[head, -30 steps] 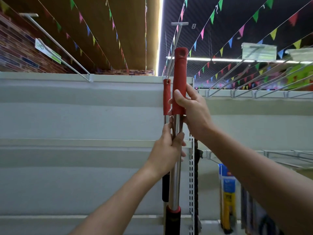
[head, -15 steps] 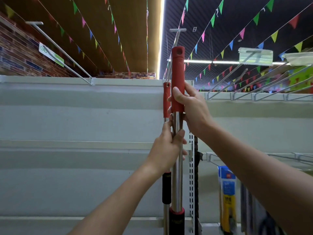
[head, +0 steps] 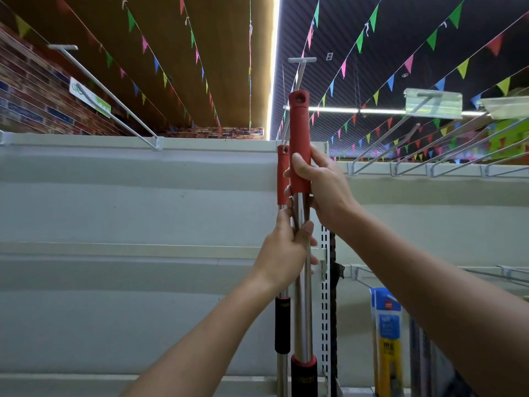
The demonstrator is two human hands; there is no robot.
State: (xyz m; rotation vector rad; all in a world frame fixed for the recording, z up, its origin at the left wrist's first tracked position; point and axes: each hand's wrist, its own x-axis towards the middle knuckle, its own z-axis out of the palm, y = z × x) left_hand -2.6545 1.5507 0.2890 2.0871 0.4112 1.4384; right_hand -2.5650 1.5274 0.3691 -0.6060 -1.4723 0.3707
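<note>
Place: this is looking like a retail shop, seen in an aisle close to the top of a display unit.
Shelving: pale metal gondola back panels (head: 143, 213) are running across the view, with a slotted upright (head: 325, 310) standing between two bays.
Hooks: long wire peg hooks (head: 134, 118) are sticking out from the top rail, and one is carrying a clear price-tag holder (head: 433, 101).
Stock: packaged goods (head: 388, 333) are hanging at lower right, and a red-grip pole (head: 299, 138) is standing just beside a twin pole (head: 282, 173).
Ceiling: strings of coloured pennant flags (head: 373, 18) are crossing under a long strip light (head: 274, 67).
Signage: a green and white sign (head: 88, 97) is hanging before the brick-pattern wall (head: 28, 90).
</note>
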